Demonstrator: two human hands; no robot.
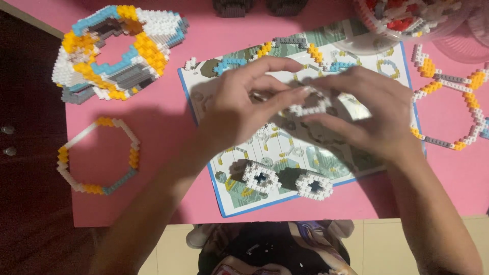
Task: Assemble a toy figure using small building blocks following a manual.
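Observation:
My left hand (243, 104) and my right hand (364, 109) meet above an open instruction sheet (232, 196) on a pink table (168, 147). Together they pinch a small white piece of tiny building blocks (308, 107) between their fingertips. Two small white block rings, one (260, 176) beside the other (314, 186), lie on the sheet just below my hands.
A large white, orange, blue and grey block build (114, 48) stands at the far left. A flat hexagon ring (97, 155) lies below it. Joined hexagon rings (451, 109) lie at the right. A clear tub of loose blocks (407, 18) stands at the back right.

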